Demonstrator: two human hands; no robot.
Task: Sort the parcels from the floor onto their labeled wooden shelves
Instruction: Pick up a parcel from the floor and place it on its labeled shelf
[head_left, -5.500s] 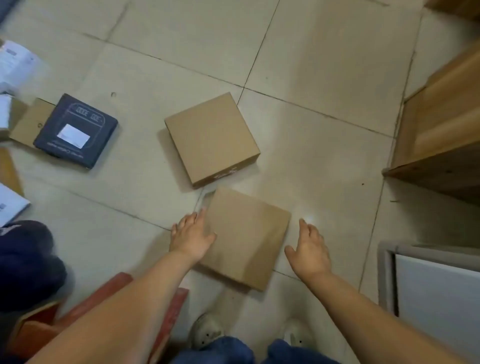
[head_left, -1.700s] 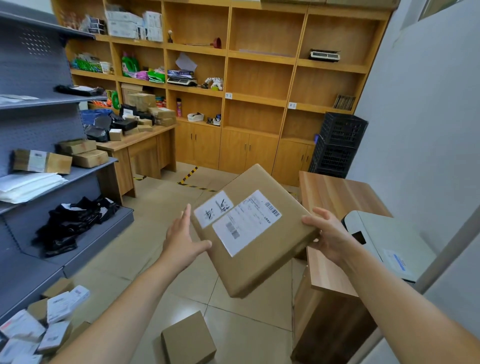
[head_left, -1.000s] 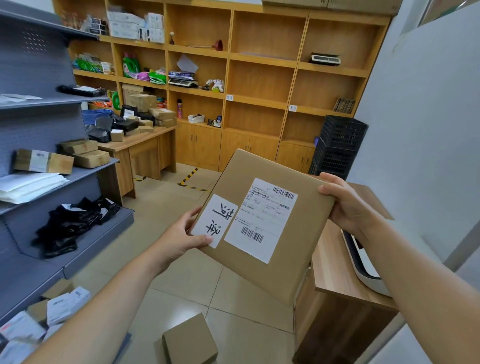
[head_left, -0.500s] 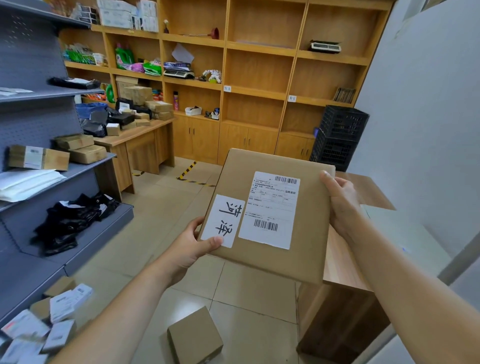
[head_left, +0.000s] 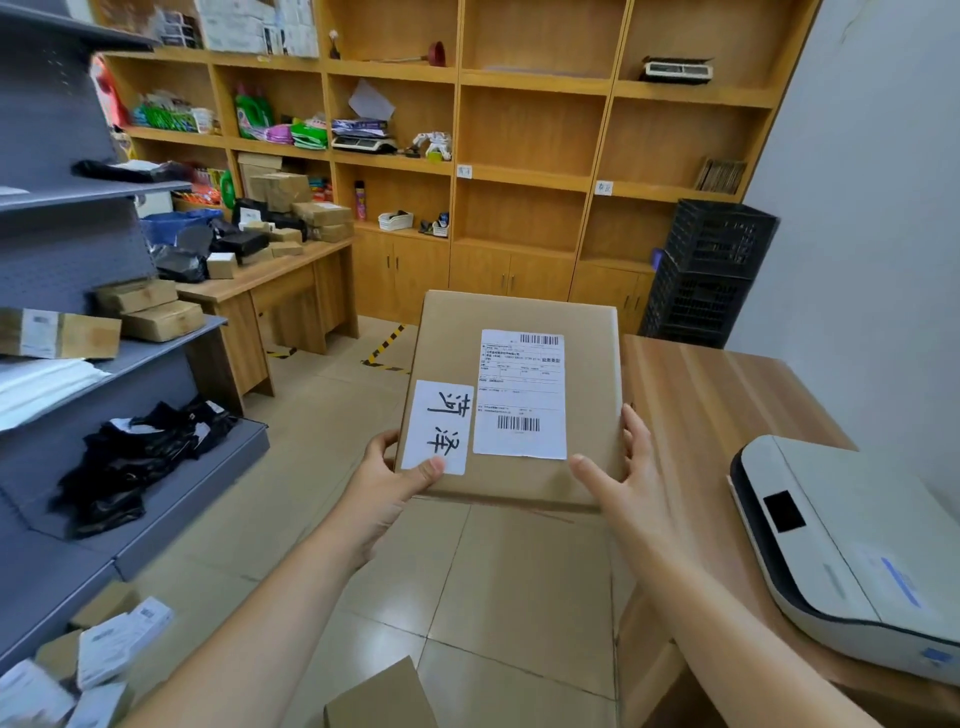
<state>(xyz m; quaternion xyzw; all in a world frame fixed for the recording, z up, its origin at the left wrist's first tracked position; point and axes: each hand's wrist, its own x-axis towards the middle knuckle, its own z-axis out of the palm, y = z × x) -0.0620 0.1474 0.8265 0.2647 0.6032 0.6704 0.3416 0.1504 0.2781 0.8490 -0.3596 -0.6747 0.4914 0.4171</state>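
Parcel (head_left: 519, 395) pinched in both grips (L (head_left: 387, 480), R (head_left: 623, 478)); desk (head_left: 717, 395) beside, crates (head_left: 706, 270) beyond.

parcel (head_left: 524, 312) | handwritten label (head_left: 441, 426): two characters, unclear | shipping label (head_left: 521, 393): barcodes

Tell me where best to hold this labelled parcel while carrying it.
Grip the flat cardboard parcel by its two long side edges near the bottom, left hand from the left, right hand from the right; that probably keeps both labels uncovered.
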